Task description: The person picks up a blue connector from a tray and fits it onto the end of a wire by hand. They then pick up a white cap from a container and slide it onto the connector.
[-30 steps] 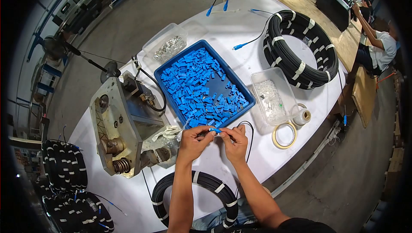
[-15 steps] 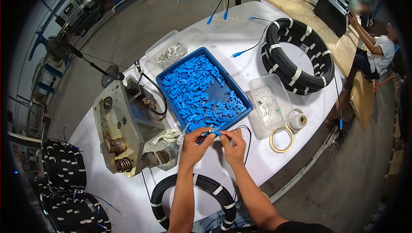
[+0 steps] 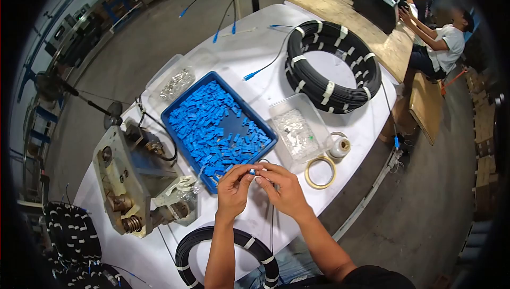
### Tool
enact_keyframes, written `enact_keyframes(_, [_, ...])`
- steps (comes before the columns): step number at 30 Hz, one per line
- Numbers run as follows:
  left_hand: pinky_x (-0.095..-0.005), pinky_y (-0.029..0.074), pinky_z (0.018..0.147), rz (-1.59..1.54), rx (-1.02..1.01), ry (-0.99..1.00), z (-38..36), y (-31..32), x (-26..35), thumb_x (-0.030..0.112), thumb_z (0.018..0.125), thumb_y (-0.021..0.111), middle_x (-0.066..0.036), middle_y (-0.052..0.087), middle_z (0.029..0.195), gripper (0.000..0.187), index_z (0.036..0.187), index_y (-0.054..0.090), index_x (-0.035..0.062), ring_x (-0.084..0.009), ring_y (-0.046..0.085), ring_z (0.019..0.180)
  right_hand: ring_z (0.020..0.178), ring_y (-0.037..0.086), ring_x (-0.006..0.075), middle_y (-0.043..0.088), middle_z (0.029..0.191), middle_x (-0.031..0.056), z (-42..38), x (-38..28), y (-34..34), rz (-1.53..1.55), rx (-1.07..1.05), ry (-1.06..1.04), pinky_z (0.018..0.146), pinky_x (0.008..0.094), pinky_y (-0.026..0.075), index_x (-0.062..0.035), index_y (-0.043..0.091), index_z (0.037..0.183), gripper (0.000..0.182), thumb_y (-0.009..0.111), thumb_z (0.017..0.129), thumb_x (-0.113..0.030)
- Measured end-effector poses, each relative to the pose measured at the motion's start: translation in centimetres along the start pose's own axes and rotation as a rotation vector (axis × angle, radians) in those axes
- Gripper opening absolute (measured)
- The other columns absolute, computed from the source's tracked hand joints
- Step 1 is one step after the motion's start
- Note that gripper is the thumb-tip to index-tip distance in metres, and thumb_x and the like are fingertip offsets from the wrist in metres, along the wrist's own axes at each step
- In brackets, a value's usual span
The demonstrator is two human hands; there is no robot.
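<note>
Left: metal bench press, no hand on it. Blue tray: many loose blue housings. Left hand: thumb and index nearly closed, pinching small blue piece just off tray's near corner. Beyond: blue plug already on cable end. Small piece looks unfinished. Right hand: fingertips close together beside piece, grip unclear. Right: taped black coil.
</note>
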State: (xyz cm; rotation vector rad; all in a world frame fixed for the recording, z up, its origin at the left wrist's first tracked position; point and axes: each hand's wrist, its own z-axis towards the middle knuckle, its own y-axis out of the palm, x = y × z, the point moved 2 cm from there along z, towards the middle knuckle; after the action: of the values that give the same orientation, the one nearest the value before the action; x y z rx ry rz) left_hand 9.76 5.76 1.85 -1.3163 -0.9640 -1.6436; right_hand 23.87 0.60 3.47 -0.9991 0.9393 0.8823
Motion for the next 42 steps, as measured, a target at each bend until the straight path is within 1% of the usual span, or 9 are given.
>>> enact_keyframes(5, [-0.0300, 0.050, 0.086, -0.052, -0.086, -0.021, 1.3, 3.1, 1.0, 0.000, 0.094, 0.058, -0.012, 0.066, 0.104, 0.019, 0.112, 0.063, -0.0038, -0.0179, 0.064, 0.097, 0.095, 0.065, 0.0336, 0.067, 0.106, 0.0158, 1.5, -1.3, -5.2, -0.067, -0.248, 0.089, 0.084, 0.0372, 0.052, -0.0002, 0.068, 0.103, 0.021, 0.066, 0.087, -0.014])
enact_keyframes(10, [-0.0277, 0.053, 0.079, 0.023, -0.125, -0.080, 3.8, 5.5, 0.8, 0.003, 0.095, 0.058, -0.011, 0.067, 0.101, 0.020, 0.113, 0.063, -0.0035, -0.0166, 0.065, 0.090, 0.089, 0.064, 0.0357, 0.067, 0.101, 0.0172, 3.2, -0.5, -8.7, -0.117, -0.298, -0.016, 0.079, 0.0392, 0.051, 0.0010, 0.067, 0.102, 0.020, 0.065, 0.083, -0.004])
enact_keyframes(14, [-0.0259, 0.052, 0.073, -0.075, -0.148, -0.184, 5.5, 6.1, 0.2, 0.005, 0.096, 0.057, -0.012, 0.067, 0.097, 0.020, 0.113, 0.063, -0.0050, -0.0156, 0.065, 0.082, 0.083, 0.064, 0.0348, 0.067, 0.089, 0.0160, 6.1, 0.6, -11.6, -0.197, -0.251, 0.116, 0.076, 0.0400, 0.051, 0.0006, 0.068, 0.093, 0.014, 0.065, 0.080, -0.002])
enact_keyframes(18, [-0.0269, 0.051, 0.071, -0.102, -0.185, -0.163, 5.2, 6.4, -1.4, 0.004, 0.096, 0.056, -0.010, 0.064, 0.091, 0.021, 0.113, 0.061, -0.0071, -0.0157, 0.063, 0.076, 0.078, 0.065, 0.0337, 0.069, 0.089, 0.0154, 8.5, 4.5, -11.5, -0.528, -0.331, 0.034, 0.073, 0.0394, 0.052, -0.0002, 0.071, 0.088, 0.014, 0.067, 0.074, -0.002])
enact_keyframes(21, [-0.0266, 0.051, 0.070, -0.178, -0.140, -0.229, 4.5, 6.5, -2.3, 0.005, 0.096, 0.056, -0.010, 0.064, 0.091, 0.021, 0.113, 0.060, -0.0065, -0.0157, 0.061, 0.073, 0.077, 0.066, 0.0368, 0.067, 0.084, 0.0220, 9.7, 6.5, -10.0, -0.524, -0.455, 0.082, 0.073, 0.0428, 0.053, -0.0017, 0.073, 0.085, 0.015, 0.063, 0.073, 0.000])
enact_keyframes(25, [-0.0271, 0.051, 0.071, -0.251, -0.179, -0.237, 4.3, 6.4, -2.8, 0.006, 0.096, 0.057, -0.011, 0.063, 0.092, 0.023, 0.116, 0.058, -0.0062, -0.0155, 0.062, 0.074, 0.077, 0.068, 0.0366, 0.069, 0.083, 0.0210, 10.0, 7.5, -8.8, -0.640, -0.507, 0.182, 0.072, 0.0432, 0.055, -0.0041, 0.074, 0.084, 0.015, 0.063, 0.072, -0.003])
enact_keyframes(35, [-0.0284, 0.052, 0.071, -0.238, -0.200, -0.311, 4.4, 6.6, -3.4, 0.005, 0.096, 0.057, -0.012, 0.064, 0.094, 0.025, 0.118, 0.056, -0.0075, -0.0160, 0.063, 0.075, 0.077, 0.067, 0.0324, 0.069, 0.081, 0.0163, 9.5, 9.1, -7.9, -0.620, -0.520, 0.223, 0.073, 0.0406, 0.053, -0.0021, 0.071, 0.080, 0.011, 0.066, 0.071, -0.004])
enact_keyframes(40, [-0.0278, 0.052, 0.070, -0.248, -0.173, -0.291, 4.4, 6.5, -3.4, 0.004, 0.096, 0.057, -0.012, 0.065, 0.095, 0.024, 0.117, 0.057, -0.0074, -0.0157, 0.063, 0.075, 0.072, 0.066, 0.0316, 0.068, 0.076, 0.0150, 9.7, 8.1, -8.7, -0.457, -0.408, -0.009, 0.069, 0.0395, 0.052, -0.0005, 0.067, 0.079, 0.007, 0.067, 0.075, -0.006])
enact_keyframes(42, [-0.0274, 0.052, 0.070, -0.257, -0.166, -0.299, 4.4, 6.4, -3.2, 0.004, 0.096, 0.056, -0.012, 0.065, 0.094, 0.023, 0.116, 0.057, -0.0074, -0.0155, 0.063, 0.075, 0.069, 0.067, 0.0300, 0.067, 0.075, 0.0146, 9.7, 6.6, -9.3, -0.388, -0.406, 0.039, 0.066, 0.0375, 0.052, -0.0002, 0.066, 0.081, 0.007, 0.067, 0.077, -0.006])
